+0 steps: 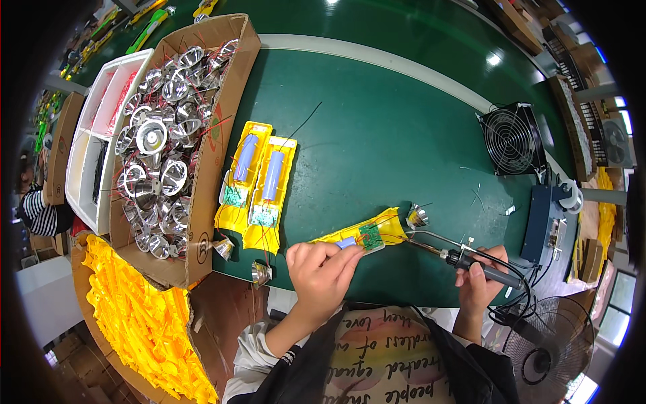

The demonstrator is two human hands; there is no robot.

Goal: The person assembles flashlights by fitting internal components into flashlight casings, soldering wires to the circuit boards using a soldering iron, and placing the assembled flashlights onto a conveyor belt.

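My left hand (319, 275) is closed, its fingers pinching the near side of a yellow plastic flashlight housing (385, 219). Inside that housing lie a blue cylindrical battery (346, 242) and a green circuit board (369, 237). My right hand (476, 284) grips the black handle of a soldering iron (496, 273). Its metal tip, with a thin tube alongside, points left at the board's right end; whether it touches cannot be made out. A silver reflector (417, 216) sits just beyond the housing's right end.
Two more yellow housings (274, 145) with batteries and boards lie left on the green table (377, 128). Beside them stands a cardboard box (232, 87) of reflectors. Yellow parts (134, 316) fill a carton at lower left. A black fan (509, 140) and blue soldering unit (540, 222) stand right.
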